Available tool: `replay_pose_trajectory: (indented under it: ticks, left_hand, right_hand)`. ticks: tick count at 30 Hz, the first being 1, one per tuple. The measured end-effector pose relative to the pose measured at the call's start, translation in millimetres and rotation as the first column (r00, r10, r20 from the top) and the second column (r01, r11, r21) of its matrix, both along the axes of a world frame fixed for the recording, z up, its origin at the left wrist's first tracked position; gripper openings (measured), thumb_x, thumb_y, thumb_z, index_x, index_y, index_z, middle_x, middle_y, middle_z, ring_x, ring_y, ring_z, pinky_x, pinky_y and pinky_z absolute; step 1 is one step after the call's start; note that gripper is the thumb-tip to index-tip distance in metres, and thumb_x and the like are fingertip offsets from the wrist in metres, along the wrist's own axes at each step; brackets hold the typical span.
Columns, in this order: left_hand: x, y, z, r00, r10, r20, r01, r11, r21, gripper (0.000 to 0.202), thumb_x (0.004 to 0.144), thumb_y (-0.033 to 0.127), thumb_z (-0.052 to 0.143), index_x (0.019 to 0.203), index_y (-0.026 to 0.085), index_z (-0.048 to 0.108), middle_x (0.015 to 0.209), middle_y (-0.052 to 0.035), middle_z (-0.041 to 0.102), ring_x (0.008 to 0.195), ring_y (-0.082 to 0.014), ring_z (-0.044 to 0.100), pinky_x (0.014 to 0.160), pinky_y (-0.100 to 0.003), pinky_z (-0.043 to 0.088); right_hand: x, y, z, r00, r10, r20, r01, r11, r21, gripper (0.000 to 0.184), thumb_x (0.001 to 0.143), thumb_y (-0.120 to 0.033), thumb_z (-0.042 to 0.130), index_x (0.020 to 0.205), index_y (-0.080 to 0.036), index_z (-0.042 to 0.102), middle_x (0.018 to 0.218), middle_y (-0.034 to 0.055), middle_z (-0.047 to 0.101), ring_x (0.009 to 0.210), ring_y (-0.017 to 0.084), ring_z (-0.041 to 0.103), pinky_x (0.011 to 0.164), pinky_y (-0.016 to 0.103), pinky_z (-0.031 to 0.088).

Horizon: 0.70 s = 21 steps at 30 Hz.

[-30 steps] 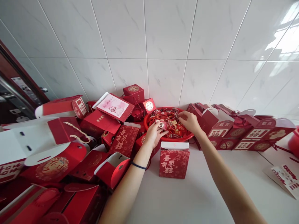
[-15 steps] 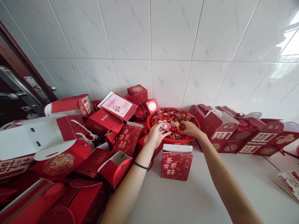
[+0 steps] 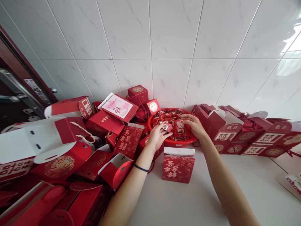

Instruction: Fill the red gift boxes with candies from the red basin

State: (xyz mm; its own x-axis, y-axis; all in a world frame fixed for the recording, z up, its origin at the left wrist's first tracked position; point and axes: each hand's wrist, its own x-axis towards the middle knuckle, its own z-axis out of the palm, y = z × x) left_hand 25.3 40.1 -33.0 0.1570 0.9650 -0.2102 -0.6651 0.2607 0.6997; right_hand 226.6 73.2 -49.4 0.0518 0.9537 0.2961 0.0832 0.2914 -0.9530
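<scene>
My left hand (image 3: pixel 157 136) is closed on a small pink candy packet (image 3: pixel 166 126) with dark printing, held over the near left part of a red plastic basin (image 3: pixel 164 143). Wrapped candies (image 3: pixel 162 116), mostly red, fill the basin. At its right side, my right hand (image 3: pixel 194 126) has its fingers at the edge of a flat red candy packet (image 3: pixel 180 127) with a pale figure, which it appears to grip; the thumb is partly hidden. Just in front of the basin, a red gift box (image 3: pixel 178 169) with gold characters stands upright, its white top flap raised.
Red gift boxes, some unfolded, are heaped on the left (image 3: pixel 63 163). Rows of red boxes (image 3: pixel 249 135) line the right back, against the tiled wall (image 3: pixel 174 37). A printed card or bag (image 3: pixel 293 185) lies at the right edge of the white tabletop (image 3: pixel 150 201).
My right hand has shifted up and slightly right in the basin, and a flat red candy packet now shows at its fingers. My left hand has stayed in place with the pink packet.
</scene>
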Motion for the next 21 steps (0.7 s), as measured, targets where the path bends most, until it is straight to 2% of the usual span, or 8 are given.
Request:
replay_pose_trajectory:
  ticks: [5,10,13,16,18,21]
  left_hand:
    - [0,0,-0.6,1.0,-0.002,-0.001,0.002,1.0,0.006,0.022,0.093,0.012,0.052,0.081,0.015,0.07,0.08,-0.0068,0.072,0.075,-0.0179,0.067,0.106,-0.058,0.048]
    - [0,0,0.3,1.0,-0.009,-0.004,0.009,1.0,-0.003,0.02,0.092,0.011,0.053,0.081,0.016,0.069,0.081,-0.0066,0.073,0.079,-0.0186,0.069,0.103,-0.054,0.051]
    - [0,1,-0.8,1.0,-0.009,-0.005,0.009,1.0,0.002,0.016,0.089,0.011,0.057,0.082,0.015,0.07,0.082,-0.0072,0.073,0.08,-0.0189,0.069,0.099,-0.049,0.053]
    - [0,1,-2.3,1.0,-0.013,-0.009,0.013,1.0,0.019,0.011,0.086,0.013,0.061,0.083,0.015,0.072,0.084,-0.0073,0.074,0.08,-0.0182,0.067,0.09,-0.04,0.055]
    - [0,1,-3.4,1.0,-0.028,0.001,0.028,0.999,0.043,0.011,0.084,0.015,0.063,0.084,0.015,0.073,0.087,-0.0073,0.074,0.079,-0.0171,0.067,0.081,-0.033,0.055]
    - [0,2,-5.6,0.997,-0.08,0.006,0.079,0.992,0.096,0.011,0.082,0.017,0.064,0.083,0.013,0.075,0.081,-0.0073,0.073,0.074,-0.0153,0.065,0.068,-0.026,0.052]
  right_hand:
    - [0,9,-8.1,0.997,-0.081,-0.008,0.081,0.997,0.019,0.021,0.058,-0.029,0.078,0.074,-0.019,0.07,0.079,0.0057,0.075,0.084,0.025,0.071,0.084,0.039,0.055]
    - [1,4,-6.6,0.979,-0.175,-0.104,0.187,0.976,0.111,0.022,0.062,-0.033,0.079,0.078,-0.02,0.072,0.085,0.0041,0.076,0.087,0.022,0.07,0.086,0.038,0.055]
    - [-1,2,-2.8,0.955,-0.231,-0.188,0.26,0.954,0.148,0.022,0.066,-0.037,0.078,0.08,-0.021,0.07,0.086,0.0036,0.075,0.084,0.021,0.07,0.082,0.037,0.056]
    - [-7,0,2.4,0.933,-0.236,-0.271,0.287,0.943,0.17,0.023,0.069,-0.04,0.077,0.081,-0.022,0.068,0.085,0.0037,0.075,0.081,0.022,0.07,0.075,0.037,0.058]
    - [-16,-5,6.5,0.93,-0.232,-0.287,0.296,0.933,0.204,0.021,0.07,-0.037,0.078,0.081,-0.021,0.069,0.085,0.004,0.076,0.083,0.022,0.071,0.079,0.037,0.058]
    - [-33,-14,12.9,0.956,-0.198,-0.215,0.251,0.933,0.259,0.02,0.072,-0.037,0.079,0.081,-0.021,0.071,0.088,0.0049,0.077,0.089,0.023,0.072,0.087,0.039,0.058]
